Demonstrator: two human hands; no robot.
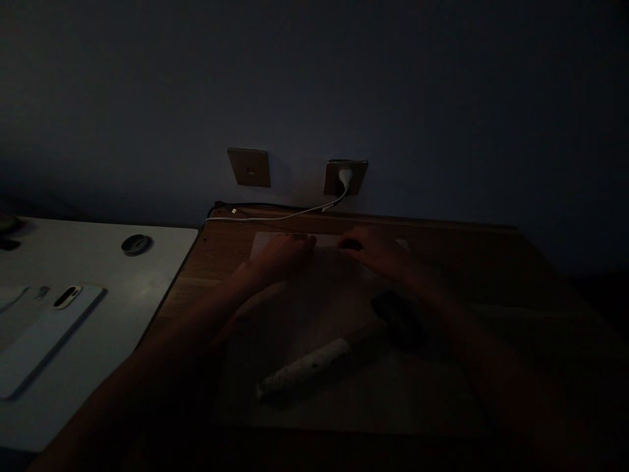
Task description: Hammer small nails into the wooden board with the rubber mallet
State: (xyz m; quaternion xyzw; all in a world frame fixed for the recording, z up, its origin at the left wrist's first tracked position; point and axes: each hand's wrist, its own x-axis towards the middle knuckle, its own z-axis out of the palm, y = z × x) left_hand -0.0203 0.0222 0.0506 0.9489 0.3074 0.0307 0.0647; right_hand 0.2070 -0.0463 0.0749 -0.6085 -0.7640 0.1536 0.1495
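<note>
The scene is very dark. My left hand (287,251) rests at the far edge of a pale sheet (344,406), its fingers curled together; whether they grip anything is hidden. Facing it from the right is my right hand (371,250), thumb and fingers bent round a dark gap in a pinch; what is in them, if anything, is too dark to make out. Nearer to me, between my forearms, a hammer (304,368) lies slantwise on the sheet. Its pale, stained handle points to the lower left, and its black head is at the upper right, near my right forearm.
The sheet lies on a wooden table (501,262) against the wall. To the left, a white table (162,262) bears a phone (54,334) and a round dark object (136,244). A white cable (289,215) runs along the back from a plug in a wall socket (360,176).
</note>
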